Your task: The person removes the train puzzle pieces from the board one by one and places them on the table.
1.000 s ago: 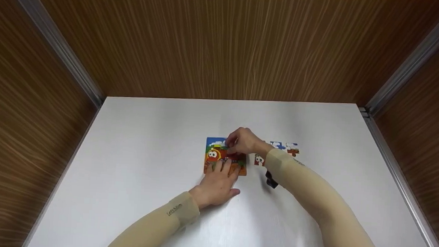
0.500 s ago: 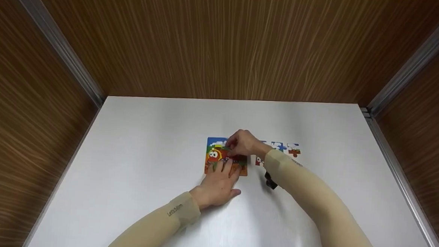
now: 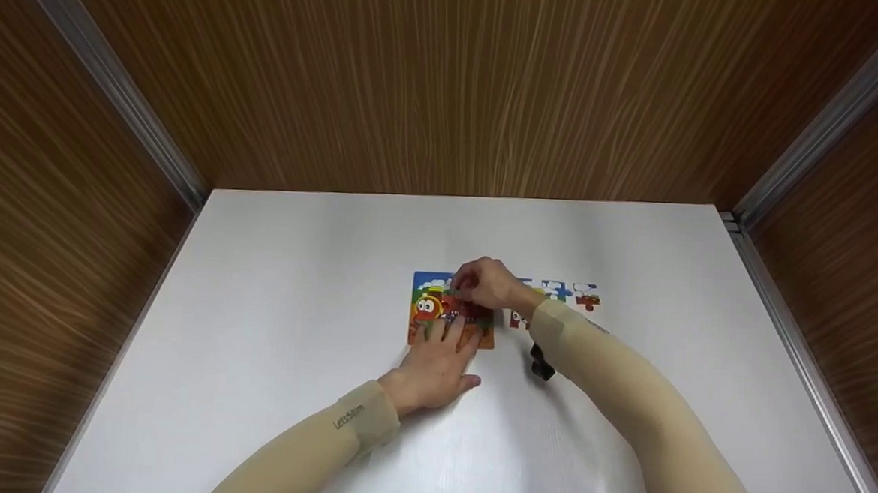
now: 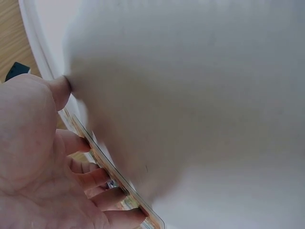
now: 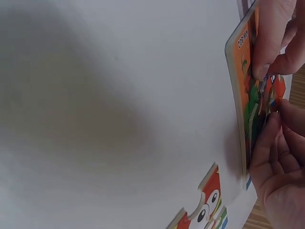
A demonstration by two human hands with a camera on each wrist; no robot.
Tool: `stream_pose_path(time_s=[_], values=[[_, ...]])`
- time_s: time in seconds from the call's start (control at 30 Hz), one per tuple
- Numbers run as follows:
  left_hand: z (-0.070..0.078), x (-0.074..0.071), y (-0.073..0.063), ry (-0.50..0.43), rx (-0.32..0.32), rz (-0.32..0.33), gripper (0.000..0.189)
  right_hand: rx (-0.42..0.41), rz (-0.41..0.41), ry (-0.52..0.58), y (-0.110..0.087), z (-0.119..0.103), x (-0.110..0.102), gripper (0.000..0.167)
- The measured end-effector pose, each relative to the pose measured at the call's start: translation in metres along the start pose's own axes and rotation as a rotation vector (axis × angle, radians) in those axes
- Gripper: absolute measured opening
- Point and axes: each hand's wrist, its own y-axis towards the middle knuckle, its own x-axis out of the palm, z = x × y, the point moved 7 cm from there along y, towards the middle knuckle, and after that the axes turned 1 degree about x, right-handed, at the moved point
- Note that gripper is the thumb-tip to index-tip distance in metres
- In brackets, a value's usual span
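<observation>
A puzzle board (image 3: 417,335) with a cartoon train lies flat on the white table. My left hand (image 3: 432,370) rests on its near edge, fingers straight and spread, thumb out to the side on the table. In the left wrist view the fingertips (image 4: 136,217) press along the board's edge. Over the board's upper right part, my right hand (image 3: 490,283) bends its thumb and fingers together. The right wrist view has that hand (image 5: 281,171) pinching a red puzzle piece (image 5: 277,88) close over the board, mostly hidden by the fingers.
Right of the board lie several loose puzzle pieces, among them a blue-and-white one (image 3: 555,288), a brown one (image 3: 588,301) and one with cartoon eyes (image 5: 204,212). A small black device (image 3: 542,364) shows under the right wrist. Wood-grain panels (image 3: 447,89) enclose the table.
The right thumb has drawn up closer to the fingers, showing more of the red train below it. The left hand has stayed in place on the board.
</observation>
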Motion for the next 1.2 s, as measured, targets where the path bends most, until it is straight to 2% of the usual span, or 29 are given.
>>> stream_pose_path(time_s=[0.3, 0.53, 0.83, 1.2], values=[[0.001, 0.001, 0.0, 0.012, -0.006, -0.004, 0.079, 0.04, -0.029, 0.132, 0.001, 0.003, 0.0, 0.01], [0.001, 0.002, 0.001, 0.012, -0.008, -0.016, 0.078, 0.036, -0.039, 0.23, 0.0, 0.007, -0.002, 0.01], [0.0, 0.0, 0.001, 0.005, -0.02, -0.024, 0.078, 0.023, -0.021, 0.234, -0.004, 0.005, -0.011, 0.01], [-0.002, 0.0, 0.001, 0.013, -0.019, 0.006, 0.08, 0.025, 0.022, 0.26, -0.018, 0.013, -0.036, 0.011]])
